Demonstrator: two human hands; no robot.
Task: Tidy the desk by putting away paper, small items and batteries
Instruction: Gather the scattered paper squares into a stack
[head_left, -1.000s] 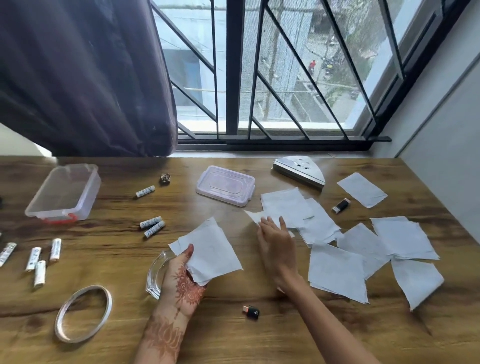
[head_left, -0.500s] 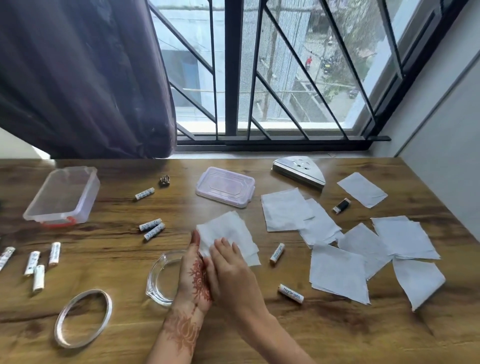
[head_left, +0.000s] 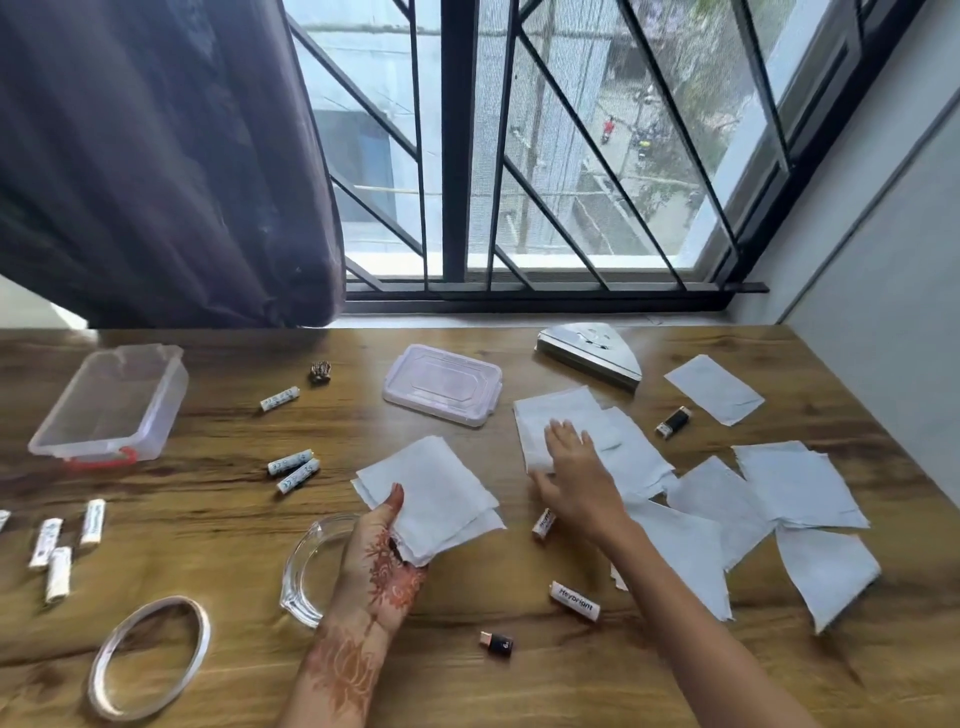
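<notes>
My left hand (head_left: 382, 566) holds a small stack of white paper squares (head_left: 431, 491) just above the desk, thumb on top. My right hand (head_left: 574, 475) lies flat, fingers spread, on another white sheet (head_left: 558, 415) further back. Several more sheets (head_left: 800, 488) lie scattered to the right. White batteries lie loose: a pair (head_left: 293, 469) at centre left, one (head_left: 279, 399) further back, several (head_left: 57, 545) at the far left, one (head_left: 574, 601) near my right forearm, one (head_left: 542, 525) partly under my right hand.
An open clear plastic box (head_left: 111, 402) sits at the back left, its lid (head_left: 443, 384) at the back centre. A glass dish (head_left: 306, 574) lies under my left wrist, with a glass ring (head_left: 150, 654) beside it. Two small black adapters (head_left: 497, 643) (head_left: 673, 422), a metal holder (head_left: 589, 353) and a small trinket (head_left: 320, 371) also lie here.
My right hand left the stack and reached right and back onto another sheet. My left hand now holds the stack alone, lifted slightly.
</notes>
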